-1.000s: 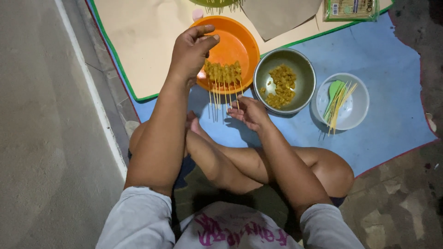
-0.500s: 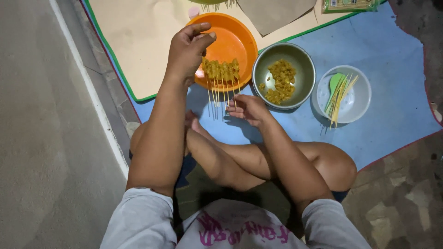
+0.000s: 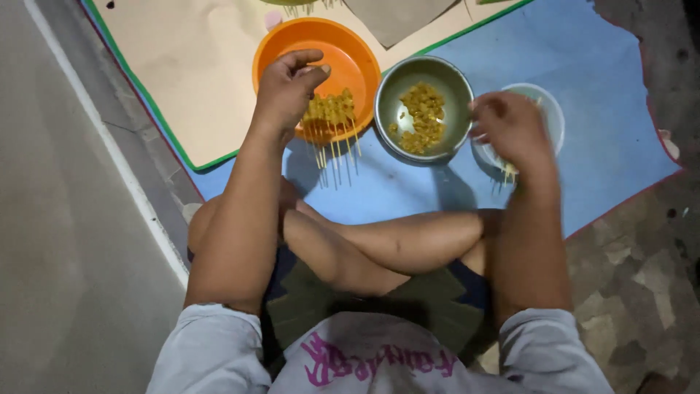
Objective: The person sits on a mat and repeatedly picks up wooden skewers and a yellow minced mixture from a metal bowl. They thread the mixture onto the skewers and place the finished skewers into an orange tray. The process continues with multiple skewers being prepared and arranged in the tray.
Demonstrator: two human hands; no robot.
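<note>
The clear bowl (image 3: 548, 109) is mostly hidden by the blurred right hand (image 3: 510, 131); whether its fingers are closed on anything cannot be told. The left hand (image 3: 286, 91) is held over the orange bowl (image 3: 350, 55), fingers loosely curled, beside yellow skewers (image 3: 329, 117) lying across its rim.

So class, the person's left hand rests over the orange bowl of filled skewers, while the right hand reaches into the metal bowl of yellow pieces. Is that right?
Not quite. The right hand is over the small clear bowl at the far right, not the metal bowl. The head view shows this. The left hand does rest over the orange bowl of filled skewers.
</note>
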